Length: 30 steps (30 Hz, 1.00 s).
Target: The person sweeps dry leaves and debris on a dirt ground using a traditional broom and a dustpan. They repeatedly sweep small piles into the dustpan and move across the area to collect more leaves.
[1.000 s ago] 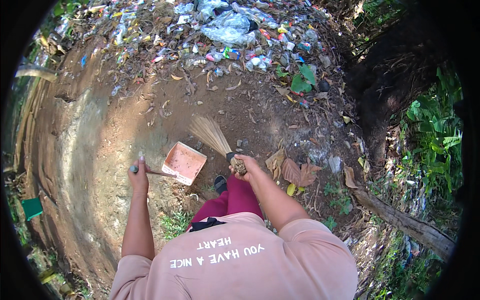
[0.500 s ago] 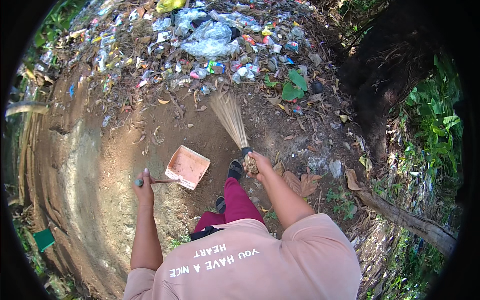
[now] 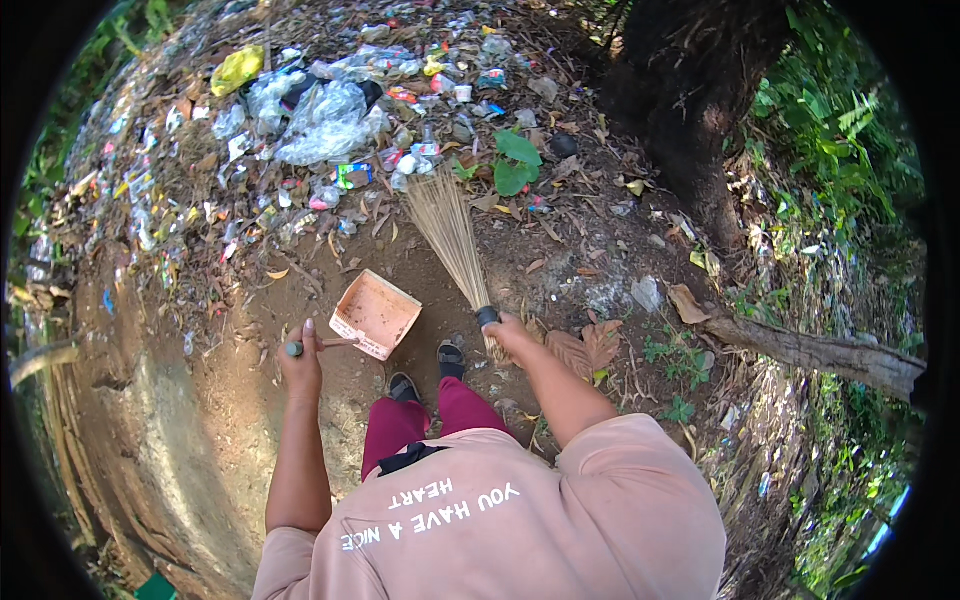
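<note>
My left hand (image 3: 301, 362) is closed round the handle of a dustpan (image 3: 378, 314), a pale pinkish, box-shaped pan with raised walls. Some dirt specks lie on its inner surface, and its open face is turned up toward me. On the other side, my right hand (image 3: 507, 338) grips a stick broom (image 3: 448, 238) at its dark binding. The broom's thin tan bristles fan out away from me, their tips at the near edge of a litter heap (image 3: 300, 180). The fingers of my right hand are partly hidden behind its back.
Clear plastic bags (image 3: 325, 120), a yellow bag (image 3: 238, 70) and wrappers cover the heap ahead. A green leafy plant (image 3: 516, 160) grows right of the broom tips. A dark tree trunk (image 3: 690, 100) rises at far right, with a fallen log (image 3: 810, 355) below it. Bare dirt (image 3: 230, 400) lies left.
My view has swung right, and the heap now sits further left and lower. Both feet now show side by side. Broom and dustpan stay in my hands.
</note>
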Each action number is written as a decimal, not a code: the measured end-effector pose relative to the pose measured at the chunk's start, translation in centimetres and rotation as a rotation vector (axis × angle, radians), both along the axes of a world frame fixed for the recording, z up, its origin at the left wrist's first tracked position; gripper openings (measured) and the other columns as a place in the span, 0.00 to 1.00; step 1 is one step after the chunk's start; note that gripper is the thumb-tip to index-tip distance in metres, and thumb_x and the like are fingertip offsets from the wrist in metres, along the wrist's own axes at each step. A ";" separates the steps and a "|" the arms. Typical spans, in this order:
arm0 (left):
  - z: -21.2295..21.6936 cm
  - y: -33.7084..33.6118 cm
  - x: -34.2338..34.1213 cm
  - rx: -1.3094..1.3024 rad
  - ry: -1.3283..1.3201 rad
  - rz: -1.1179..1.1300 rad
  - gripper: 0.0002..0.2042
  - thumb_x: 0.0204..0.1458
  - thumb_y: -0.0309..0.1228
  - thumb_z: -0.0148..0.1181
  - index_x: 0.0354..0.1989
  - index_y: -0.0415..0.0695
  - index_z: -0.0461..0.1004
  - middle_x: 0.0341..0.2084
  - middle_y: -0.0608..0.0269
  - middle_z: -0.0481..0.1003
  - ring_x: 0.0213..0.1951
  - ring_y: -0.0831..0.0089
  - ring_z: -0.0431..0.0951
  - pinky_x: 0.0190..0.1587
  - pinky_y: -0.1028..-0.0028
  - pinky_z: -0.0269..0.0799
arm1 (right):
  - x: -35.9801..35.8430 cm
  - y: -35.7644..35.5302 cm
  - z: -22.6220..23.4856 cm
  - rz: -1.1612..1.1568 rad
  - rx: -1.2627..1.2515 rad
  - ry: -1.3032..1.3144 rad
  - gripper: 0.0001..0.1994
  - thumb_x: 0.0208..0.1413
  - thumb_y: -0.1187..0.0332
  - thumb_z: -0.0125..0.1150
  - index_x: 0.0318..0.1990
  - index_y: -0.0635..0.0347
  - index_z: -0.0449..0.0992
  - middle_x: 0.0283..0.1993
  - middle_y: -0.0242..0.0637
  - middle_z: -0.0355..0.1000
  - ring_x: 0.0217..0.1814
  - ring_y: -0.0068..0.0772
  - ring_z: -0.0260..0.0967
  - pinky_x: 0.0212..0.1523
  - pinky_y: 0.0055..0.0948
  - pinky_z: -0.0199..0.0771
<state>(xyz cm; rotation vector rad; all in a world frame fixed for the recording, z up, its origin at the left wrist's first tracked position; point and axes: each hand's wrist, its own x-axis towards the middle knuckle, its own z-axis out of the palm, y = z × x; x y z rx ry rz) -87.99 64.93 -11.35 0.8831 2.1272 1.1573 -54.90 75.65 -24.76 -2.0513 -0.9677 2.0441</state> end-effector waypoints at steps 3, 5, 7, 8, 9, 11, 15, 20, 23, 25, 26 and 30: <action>-0.6 4.0 1.4 0.049 -0.050 -0.171 0.19 0.54 0.36 0.49 0.14 0.41 0.63 0.11 0.69 0.62 0.19 0.81 0.60 0.23 0.78 0.55 | 5.7 -5.0 1.1 0.306 0.115 -0.317 0.23 0.37 0.61 0.58 0.45 0.59 0.71 0.33 0.42 0.72 0.35 0.35 0.69 0.37 0.29 0.65; -1.8 6.5 2.2 0.056 -0.080 -0.299 0.18 0.54 0.35 0.49 0.14 0.41 0.63 0.12 0.69 0.62 0.19 0.82 0.60 0.23 0.79 0.56 | 9.7 -9.2 2.4 -0.010 -0.011 -0.209 0.25 0.37 0.60 0.58 0.48 0.58 0.70 0.37 0.42 0.72 0.36 0.34 0.69 0.38 0.29 0.64; -3.4 8.8 3.0 0.055 -0.076 -0.424 0.17 0.54 0.34 0.50 0.14 0.41 0.63 0.12 0.70 0.62 0.18 0.82 0.60 0.22 0.79 0.56 | 12.5 -15.0 3.8 -0.275 0.029 -0.091 0.23 0.41 0.60 0.59 0.48 0.55 0.70 0.39 0.41 0.71 0.37 0.32 0.68 0.38 0.29 0.66; -4.3 10.2 3.6 0.055 -0.058 -0.488 0.17 0.54 0.34 0.50 0.14 0.42 0.63 0.12 0.70 0.62 0.18 0.82 0.60 0.22 0.79 0.56 | 13.4 -18.3 4.9 -0.450 -0.042 -0.058 0.22 0.44 0.60 0.58 0.49 0.54 0.70 0.38 0.39 0.71 0.36 0.31 0.68 0.35 0.30 0.69; -4.8 11.5 4.1 -0.003 -0.056 -0.539 0.17 0.54 0.34 0.50 0.14 0.42 0.62 0.11 0.70 0.62 0.17 0.82 0.60 0.21 0.79 0.56 | 13.8 -22.2 6.0 -0.619 -0.120 0.031 0.22 0.46 0.59 0.58 0.50 0.53 0.69 0.38 0.38 0.71 0.35 0.31 0.68 0.32 0.31 0.71; -5.5 13.5 5.6 0.078 -0.093 -0.662 0.18 0.53 0.34 0.52 0.13 0.41 0.59 0.13 0.70 0.59 0.20 0.81 0.56 0.22 0.78 0.54 | 11.7 -28.5 7.1 -0.932 0.090 -0.153 0.18 0.48 0.58 0.57 0.47 0.52 0.70 0.32 0.36 0.70 0.28 0.32 0.68 0.23 0.34 0.71; -5.5 15.9 8.2 0.035 -0.252 -0.798 0.19 0.53 0.34 0.52 0.13 0.40 0.58 0.12 0.69 0.58 0.19 0.81 0.55 0.21 0.76 0.54 | 8.1 -35.4 7.8 -1.511 -0.236 -0.217 0.11 0.53 0.57 0.51 0.34 0.54 0.69 0.24 0.35 0.68 0.20 0.35 0.67 0.17 0.37 0.66; -6.4 17.0 9.4 -0.016 -0.218 -1.023 0.19 0.53 0.34 0.53 0.13 0.40 0.60 0.11 0.69 0.58 0.17 0.81 0.55 0.21 0.76 0.54 | 6.1 -26.4 2.0 -1.885 -0.311 0.188 0.16 0.53 0.52 0.45 0.38 0.55 0.61 0.30 0.41 0.65 0.28 0.37 0.65 0.21 0.29 0.64; -7.1 17.6 9.3 0.005 -0.140 -1.103 0.17 0.52 0.33 0.53 0.14 0.39 0.61 0.11 0.68 0.59 0.17 0.81 0.57 0.21 0.76 0.55 | 0.4 -18.2 -0.9 -1.652 -0.283 0.444 0.15 0.53 0.51 0.46 0.35 0.54 0.63 0.28 0.42 0.66 0.27 0.38 0.66 0.20 0.30 0.64; -7.2 17.9 9.2 -0.019 -0.113 -1.139 0.17 0.53 0.33 0.51 0.14 0.38 0.63 0.11 0.68 0.61 0.17 0.80 0.58 0.21 0.76 0.56 | -2.9 -14.7 -0.7 -1.544 -0.258 0.625 0.15 0.53 0.51 0.46 0.35 0.54 0.64 0.26 0.40 0.68 0.25 0.38 0.67 0.20 0.34 0.64; -7.2 17.8 9.1 -0.048 -0.113 -1.151 0.17 0.53 0.33 0.51 0.14 0.38 0.63 0.10 0.68 0.61 0.17 0.80 0.59 0.21 0.76 0.56 | -4.2 -13.9 0.0 -1.463 -0.225 0.578 0.16 0.52 0.50 0.49 0.32 0.53 0.66 0.23 0.39 0.68 0.22 0.37 0.67 0.19 0.34 0.63; -7.0 18.0 8.9 -0.026 -0.116 -1.205 0.18 0.53 0.35 0.51 0.14 0.38 0.63 0.10 0.68 0.61 0.17 0.80 0.59 0.21 0.76 0.56 | -6.4 -17.1 5.0 -1.236 -0.159 0.491 0.17 0.51 0.49 0.50 0.32 0.53 0.67 0.22 0.39 0.69 0.19 0.34 0.68 0.14 0.31 0.63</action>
